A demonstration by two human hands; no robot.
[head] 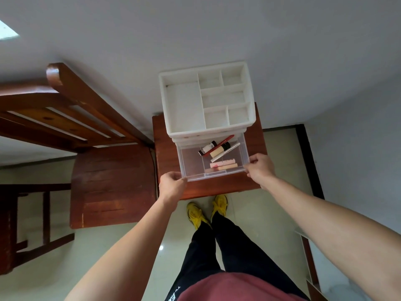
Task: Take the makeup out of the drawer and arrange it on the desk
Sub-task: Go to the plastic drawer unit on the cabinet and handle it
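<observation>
A white plastic organiser (184, 105) with open top compartments stands on a small brown wooden desk (251, 146). Its clear bottom drawer (191, 161) is pulled out toward me. Inside lie several makeup items: a dark tube with a white label (207, 148), a beige stick with a black cap (220, 149), a red pencil (226, 139), a white pencil (225, 152) and pink sticks (223, 164). My left hand (171, 186) pinches the drawer's front left corner. My right hand (260, 168) pinches its front right corner.
A brown wooden chair (112, 183) stands left of the desk, beside a larger wooden frame (65, 101). White wall lies behind the organiser. My legs and yellow shoes (206, 211) stand on the pale tiled floor in front of the desk.
</observation>
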